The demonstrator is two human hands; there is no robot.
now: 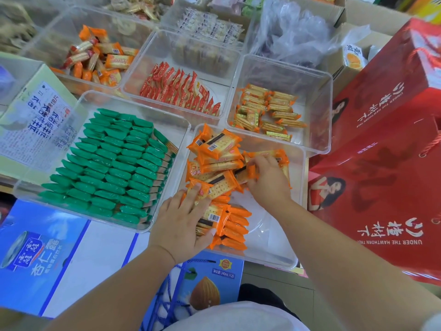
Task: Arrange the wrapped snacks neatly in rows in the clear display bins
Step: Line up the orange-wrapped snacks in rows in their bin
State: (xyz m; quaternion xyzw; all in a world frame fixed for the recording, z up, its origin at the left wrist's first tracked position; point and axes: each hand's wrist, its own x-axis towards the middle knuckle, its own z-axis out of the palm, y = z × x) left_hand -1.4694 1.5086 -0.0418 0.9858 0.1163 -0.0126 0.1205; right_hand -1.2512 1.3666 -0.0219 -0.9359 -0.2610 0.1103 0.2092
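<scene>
A clear bin [301,187] in front of me holds orange-wrapped cracker packs [216,145], some loose in a heap at its far end, others standing in a row [235,226] near its front left. My left hand [182,222] lies flat on that row, fingers spread over the packs and pressing them. My right hand [268,179] reaches into the heap and grips one orange pack [248,173] by its end. The bin's right and front floor is bare plastic.
Left of it, a bin [133,225] holds green packs [112,163] in tidy rows. Farther bins hold red packs [177,88], tan cracker packs [266,111] and mixed orange packs [100,59]. Red gift boxes [386,149] stand at right, blue cartons [45,256] at left front.
</scene>
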